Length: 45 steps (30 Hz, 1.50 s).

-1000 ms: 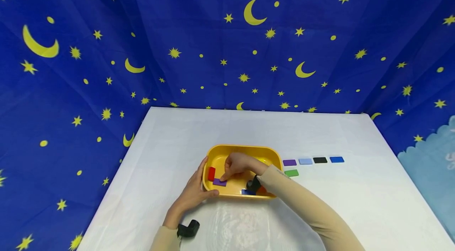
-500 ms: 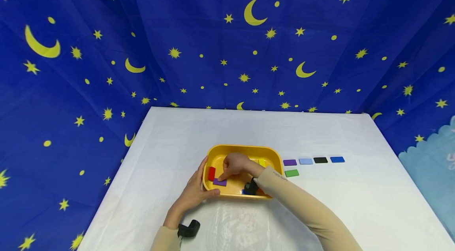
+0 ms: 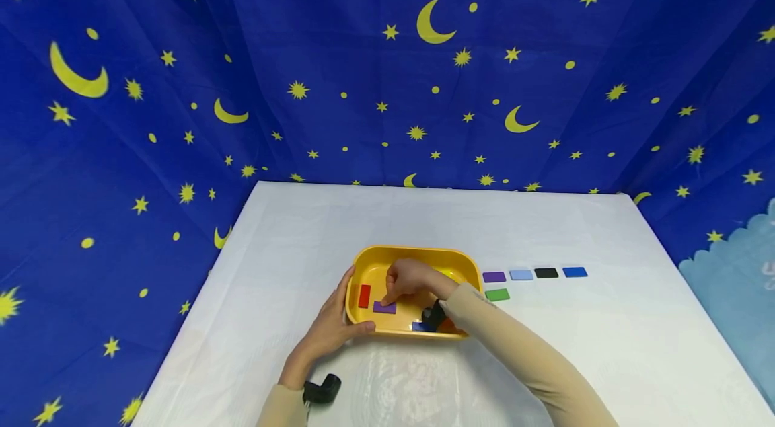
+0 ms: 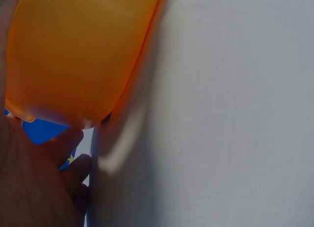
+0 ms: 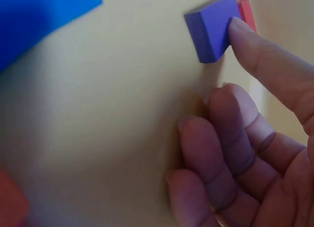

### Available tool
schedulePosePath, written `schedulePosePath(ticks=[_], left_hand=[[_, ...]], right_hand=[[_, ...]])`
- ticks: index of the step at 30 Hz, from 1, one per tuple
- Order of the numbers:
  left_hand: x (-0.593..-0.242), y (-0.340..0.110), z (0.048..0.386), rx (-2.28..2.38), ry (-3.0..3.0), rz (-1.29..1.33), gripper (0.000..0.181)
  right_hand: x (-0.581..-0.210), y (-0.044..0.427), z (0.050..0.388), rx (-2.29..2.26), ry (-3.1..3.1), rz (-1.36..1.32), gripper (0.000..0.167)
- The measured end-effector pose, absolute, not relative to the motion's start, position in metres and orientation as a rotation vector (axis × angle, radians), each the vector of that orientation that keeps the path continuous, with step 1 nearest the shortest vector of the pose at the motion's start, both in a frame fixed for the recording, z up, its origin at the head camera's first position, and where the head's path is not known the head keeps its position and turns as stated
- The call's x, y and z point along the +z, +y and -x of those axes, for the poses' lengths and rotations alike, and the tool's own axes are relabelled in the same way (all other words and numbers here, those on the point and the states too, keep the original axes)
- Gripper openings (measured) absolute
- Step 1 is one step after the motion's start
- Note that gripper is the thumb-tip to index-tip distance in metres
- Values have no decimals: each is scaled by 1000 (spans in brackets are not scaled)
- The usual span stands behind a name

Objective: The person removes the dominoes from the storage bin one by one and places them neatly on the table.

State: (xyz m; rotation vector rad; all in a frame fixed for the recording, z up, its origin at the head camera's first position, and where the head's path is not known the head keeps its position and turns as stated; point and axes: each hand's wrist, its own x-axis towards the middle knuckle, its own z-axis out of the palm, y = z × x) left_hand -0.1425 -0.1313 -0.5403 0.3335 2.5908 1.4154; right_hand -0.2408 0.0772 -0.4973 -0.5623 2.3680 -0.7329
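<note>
A purple block (image 3: 385,307) lies flat in the yellow tray (image 3: 418,333), just right of a red block (image 3: 364,296). One straight digit of my right hand (image 3: 407,279) touches the purple block's face; in the right wrist view the other fingers (image 5: 201,143) are loosely curled and hold nothing. My left hand (image 3: 329,326) holds the tray's near left corner, thumb along the front rim and fingers at the left side. In the left wrist view those fingers bend close to the tray's outer wall (image 4: 73,55).
A dark blue block (image 3: 422,327), an orange-red block (image 3: 447,323) and a yellow block (image 3: 449,274) lie in the tray, partly hidden by my right arm. On the white table (image 3: 605,346), purple, light blue, black (image 3: 546,273) and blue blocks form a row, with a green block (image 3: 498,294) in front.
The purple block has slid a little to the right under my right hand's touch. The red block has shifted slightly right and now stands apart from it. My left hand stays at the tray.
</note>
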Motion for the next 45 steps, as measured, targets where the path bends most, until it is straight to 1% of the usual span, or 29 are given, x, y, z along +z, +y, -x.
schedulePosePath(ticks=[6,15,21,27,37,45], left_hand=[[-540,-132,142,1416,2583,-332,109],[-539,-132,141,1419,2569,-312,110],[-537,-132,142,1428,2565,-307,109],[-539,-131,143,1428,2566,-320,110],[-539,-132,143,1420,2570,-320,110],[-538,-132,142,1431,2567,-335,110]], right_hand=[[-498,89,246,-717,2383,596,30],[-493,101,247,-766,2326,546,28],[-492,102,242,-722,2375,598,31],[-494,102,241,-640,2408,650,29],[-495,101,236,-561,2448,623,32],[-497,101,236,-580,2433,604,30]])
